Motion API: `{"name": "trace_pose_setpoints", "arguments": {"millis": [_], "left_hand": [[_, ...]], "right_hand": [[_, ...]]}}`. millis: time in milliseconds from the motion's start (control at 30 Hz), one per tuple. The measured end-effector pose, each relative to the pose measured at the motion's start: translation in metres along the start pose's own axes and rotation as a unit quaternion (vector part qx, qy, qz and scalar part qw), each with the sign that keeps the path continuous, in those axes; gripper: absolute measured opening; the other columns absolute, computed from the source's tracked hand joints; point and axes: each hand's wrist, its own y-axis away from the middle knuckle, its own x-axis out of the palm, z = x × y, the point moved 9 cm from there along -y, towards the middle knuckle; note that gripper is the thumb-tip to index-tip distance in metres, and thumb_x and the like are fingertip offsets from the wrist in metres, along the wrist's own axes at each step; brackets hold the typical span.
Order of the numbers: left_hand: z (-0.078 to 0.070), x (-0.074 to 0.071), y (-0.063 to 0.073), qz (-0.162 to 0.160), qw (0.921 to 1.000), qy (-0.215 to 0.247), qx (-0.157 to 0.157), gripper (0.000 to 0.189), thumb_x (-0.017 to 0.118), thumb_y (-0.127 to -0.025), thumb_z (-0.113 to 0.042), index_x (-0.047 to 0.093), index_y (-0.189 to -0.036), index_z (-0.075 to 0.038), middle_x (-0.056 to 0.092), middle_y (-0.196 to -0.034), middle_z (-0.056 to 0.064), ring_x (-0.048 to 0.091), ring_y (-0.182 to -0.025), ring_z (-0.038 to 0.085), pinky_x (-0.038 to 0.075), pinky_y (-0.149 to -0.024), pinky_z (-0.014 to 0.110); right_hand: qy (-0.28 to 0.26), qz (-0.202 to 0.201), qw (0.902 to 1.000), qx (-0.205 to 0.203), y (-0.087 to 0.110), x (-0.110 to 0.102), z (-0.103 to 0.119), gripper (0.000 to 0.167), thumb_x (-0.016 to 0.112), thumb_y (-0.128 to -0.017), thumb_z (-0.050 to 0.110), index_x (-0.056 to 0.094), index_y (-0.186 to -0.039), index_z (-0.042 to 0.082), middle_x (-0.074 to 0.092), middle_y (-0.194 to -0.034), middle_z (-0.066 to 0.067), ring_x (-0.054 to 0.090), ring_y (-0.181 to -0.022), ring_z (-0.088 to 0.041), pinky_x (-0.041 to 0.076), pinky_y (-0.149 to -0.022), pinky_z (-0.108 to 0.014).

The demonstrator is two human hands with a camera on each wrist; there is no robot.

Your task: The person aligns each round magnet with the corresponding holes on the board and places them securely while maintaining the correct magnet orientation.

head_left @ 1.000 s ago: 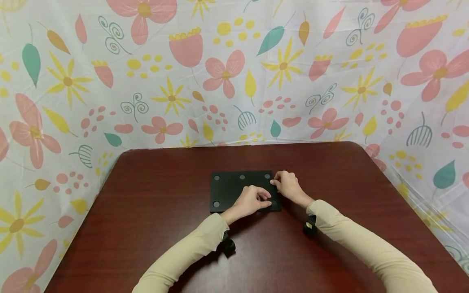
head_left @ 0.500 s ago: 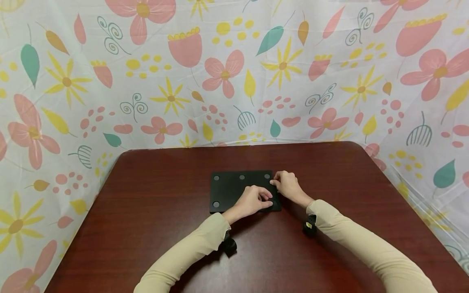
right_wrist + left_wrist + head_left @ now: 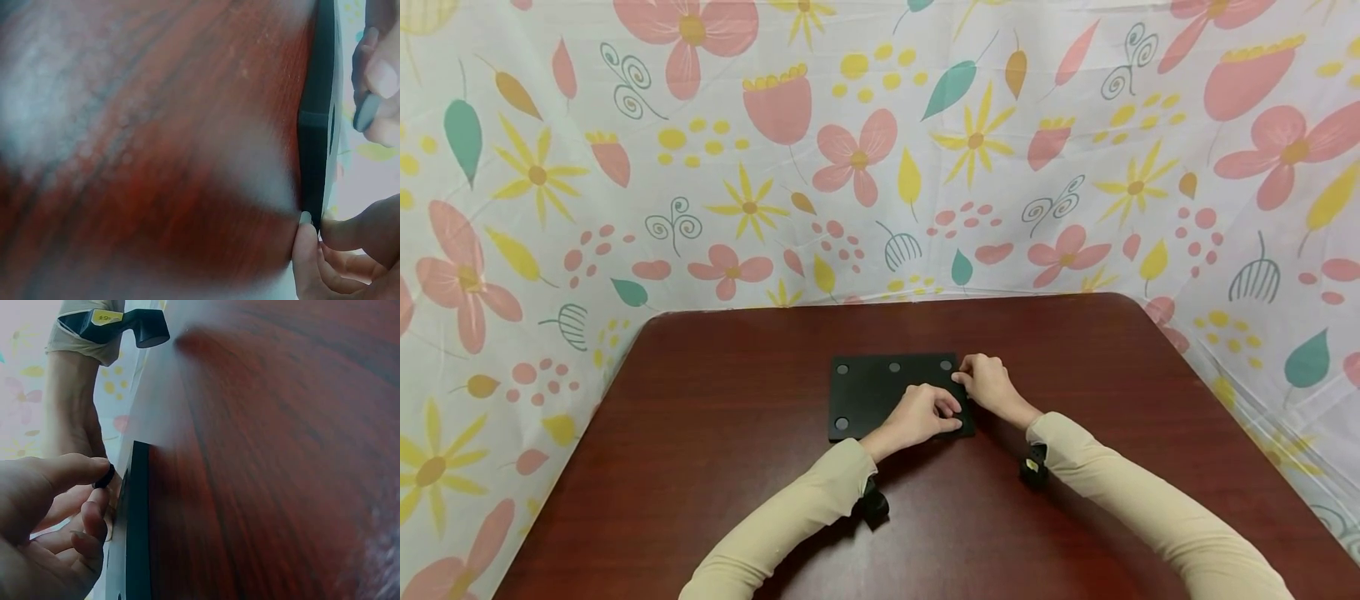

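A flat black rectangular panel [image 3: 871, 396] lies on the table, with round grey discs along its back edge and one grey disc [image 3: 842, 423] at its front left corner. Above its front right corner, my left hand [image 3: 916, 415] pinches a small dark round pad [image 3: 105, 477] between thumb and fingers. That pad [image 3: 367, 113] hangs apart from the panel in the right wrist view. My right hand [image 3: 990, 384] holds the panel's right edge, thumb on the top face and a fingertip [image 3: 305, 250] against the side or underside. My left hand hides part of the panel's front.
The dark red-brown wooden table [image 3: 722, 400] stretches around the panel on all sides. Behind it hangs a white cloth [image 3: 880, 208] printed with flowers and leaves. Each wrist carries a black camera band [image 3: 1033, 467].
My left hand has shifted slightly to the right, and its fingers show a wider arch over the corner. The right hand stays at the panel's edge. The head view has tilted slightly.
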Motion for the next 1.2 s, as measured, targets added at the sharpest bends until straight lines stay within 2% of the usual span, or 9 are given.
{"name": "trace_pose_setpoints", "arguments": {"millis": [400, 700, 1000, 1200], "left_hand": [[-0.0005, 0.0049, -0.0005, 0.008, 0.9998, -0.008, -0.019, 0.011, 0.077, -0.082, -0.014, 0.076, -0.093, -0.009, 0.073, -0.081, 0.0, 0.063, -0.07, 0.002, 0.047, -0.064, 0.013], [-0.0008, 0.0073, -0.0038, 0.006, 0.9995, -0.026, -0.019, 0.013, 0.077, -0.083, -0.015, 0.075, -0.095, -0.01, 0.073, -0.082, 0.0, 0.064, -0.072, 0.003, 0.048, -0.065, 0.012], [0.003, 0.0078, -0.0044, -0.001, 0.9986, -0.019, -0.049, 0.013, 0.076, -0.084, -0.013, 0.075, -0.096, -0.008, 0.072, -0.084, 0.002, 0.064, -0.073, 0.006, 0.049, -0.064, 0.015], [0.0026, 0.0085, -0.0039, -0.006, 0.9984, -0.019, -0.053, 0.014, 0.076, -0.084, -0.013, 0.075, -0.097, -0.008, 0.072, -0.084, 0.002, 0.064, -0.073, 0.007, 0.049, -0.064, 0.015]], "right_hand": [[0.003, 0.005, 1.0, 0.0, 0.0005, 0.0012, 0.0004, 0.015, 0.068, -0.09, 0.012, 0.069, -0.087, -0.003, 0.068, -0.07, -0.013, 0.06, -0.048, -0.011, 0.05, -0.05, -0.027], [-0.003, 0.004, 1.0, -0.002, 0.0, 0.0006, -0.0001, 0.016, 0.068, -0.09, 0.011, 0.069, -0.089, -0.004, 0.069, -0.072, -0.015, 0.06, -0.049, -0.012, 0.05, -0.049, -0.027], [-0.003, 0.006, 1.0, -0.005, 0.0002, 0.0003, 0.0016, 0.015, 0.067, -0.091, 0.011, 0.068, -0.088, -0.004, 0.067, -0.071, -0.015, 0.06, -0.049, -0.012, 0.05, -0.048, -0.027], [-0.001, 0.009, 0.9999, -0.005, 0.0009, 0.0013, 0.0013, 0.015, 0.067, -0.091, 0.011, 0.068, -0.089, -0.004, 0.067, -0.069, -0.014, 0.059, -0.049, -0.012, 0.049, -0.048, -0.026]]}}
